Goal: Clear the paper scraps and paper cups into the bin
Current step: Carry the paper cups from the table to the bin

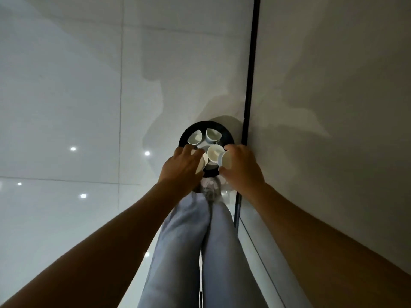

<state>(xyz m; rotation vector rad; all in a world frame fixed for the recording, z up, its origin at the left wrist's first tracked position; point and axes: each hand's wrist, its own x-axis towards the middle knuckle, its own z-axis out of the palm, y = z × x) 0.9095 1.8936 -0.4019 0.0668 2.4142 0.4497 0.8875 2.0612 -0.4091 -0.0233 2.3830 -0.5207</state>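
Cups: 3 white paper cups [209, 141] lying inside round black bin [227, 132] on tiled floor [66, 107] | left hand [180, 167] fingers curled round 1 cup [202, 163] over near rim | right hand [241, 166] fingers gripping another cup [225, 160] above bin | pale trouser legs [189, 241] below.

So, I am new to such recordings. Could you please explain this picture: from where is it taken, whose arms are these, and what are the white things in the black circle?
There is no machine here. A person wears a camera on the head, looking straight down, so you see their own arms, legs and the glossy floor. The black circle is a round bin standing on the floor beside a wall. The white things inside it are paper cups, at least three. The left hand grips one more paper cup and the right hand grips another, both held over the bin's opening, it seems ready to drop in.
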